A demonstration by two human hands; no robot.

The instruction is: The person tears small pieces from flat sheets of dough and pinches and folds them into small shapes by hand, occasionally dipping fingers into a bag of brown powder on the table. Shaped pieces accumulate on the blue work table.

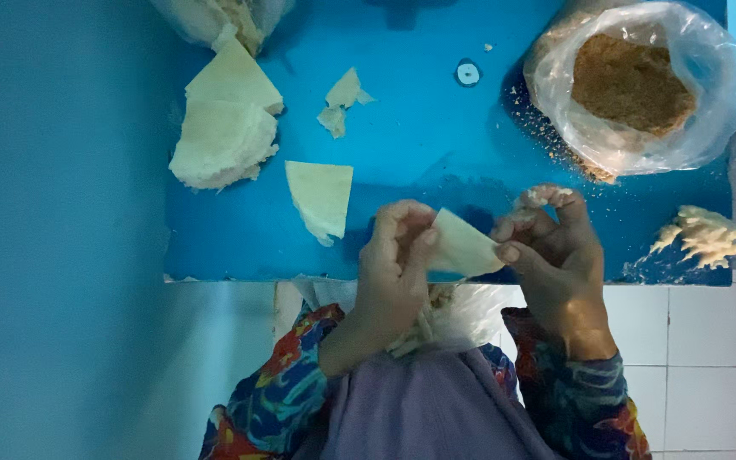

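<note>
**Blue counter with pastry sheets, both hands on one wrapper**

Item 1. Left hand: fingers curled and closed on the left edge of a pale triangular pastry wrapper. Sleeve patterned in blue, red and orange.

Item 2. Right hand: thumb and forefinger pinching the right corner of the same wrapper; bits of pale filling cling to the upper fingers. The wrapper sits between the two hands, lifted just above the near edge of the counter.

Item 3. Single wrapper sheet: flat on the counter, just left of the left hand.

Item 4. Stack of wrappers: farther left and beyond the left hand, edges ragged, one sheet leaning on top.

Item 5. Torn scraps: beyond the left hand, near the counter's middle.

Item 6. Clear plastic bag of brown crumbs: beyond the right hand, mouth open, crumbs scattered on the counter around its near side.

Item 7. Pale shredded clump: to the right of the right hand, near the counter's right edge.

Item 8. Second plastic bag: at the far left corner, only partly in view.

Surface: bright blue, smooth, with a small round white fitting beyond the hands.

Room: blue wall to the left of the left hand; white tiled floor below and right of the right hand. A grey-purple garment covers the lap beneath both hands.
</note>
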